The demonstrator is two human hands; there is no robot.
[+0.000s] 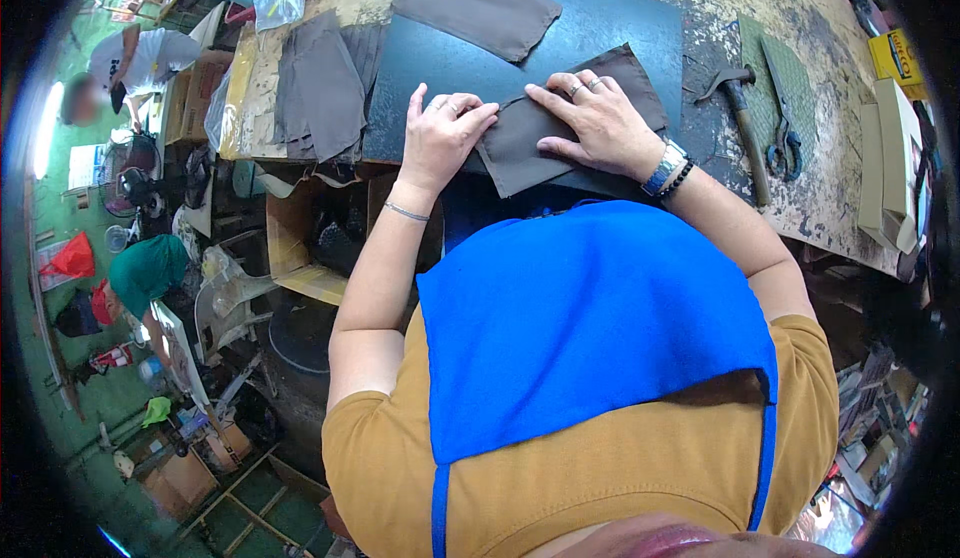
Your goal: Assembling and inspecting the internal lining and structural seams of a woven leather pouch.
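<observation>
A dark brown fabric piece [515,153] lies at a slant on a smooth dark board [640,18], its near corner reaching past the board's near edge. My left hand [436,140] pinches thumb and forefinger together at the left edge of this piece. My right hand [605,126] rests flat on top of it, fingers spread. Another brown fabric piece [475,8] lies farther back on the board. Several more pieces sit in a loose overlapping pile [325,88] to the left, by the board's edge.
To the right lie a hammer [742,123] and shears with dark blue handles [786,153] on a greenish sheet [750,53]. An open carton [885,163] stands at the worn table's right edge. Two other people are at the left; a fan [135,178] stands between them.
</observation>
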